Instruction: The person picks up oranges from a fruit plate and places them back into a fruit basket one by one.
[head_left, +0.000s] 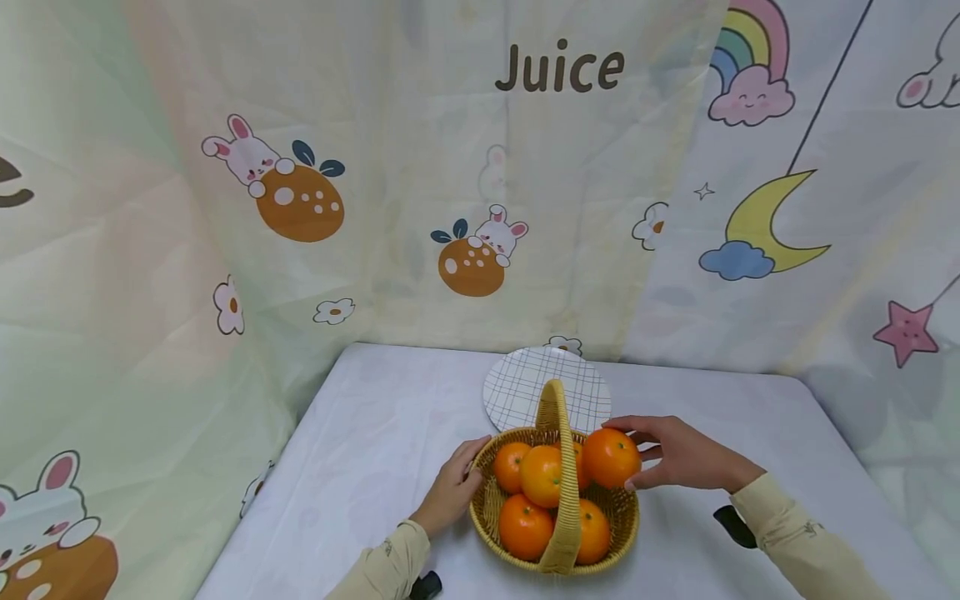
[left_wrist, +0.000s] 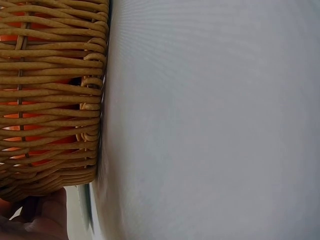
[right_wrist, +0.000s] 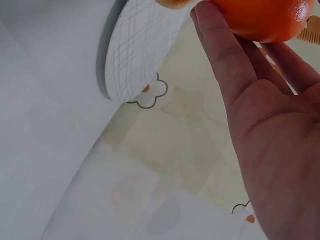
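Observation:
A wicker basket with a tall arched handle stands on the table in the head view, holding several oranges. At its left rim my left hand grips the edge. The left wrist view shows the woven basket side up close, with part of that hand at the bottom corner. Over the basket's right side my right hand holds one orange between thumb and fingers. From the right wrist, that orange sits at the fingertips, its upper part cut off by the frame.
Just behind the basket lies a round white plate with a grid pattern, partly covered by the handle. White cloth covers the table. A printed curtain hangs along the back and sides.

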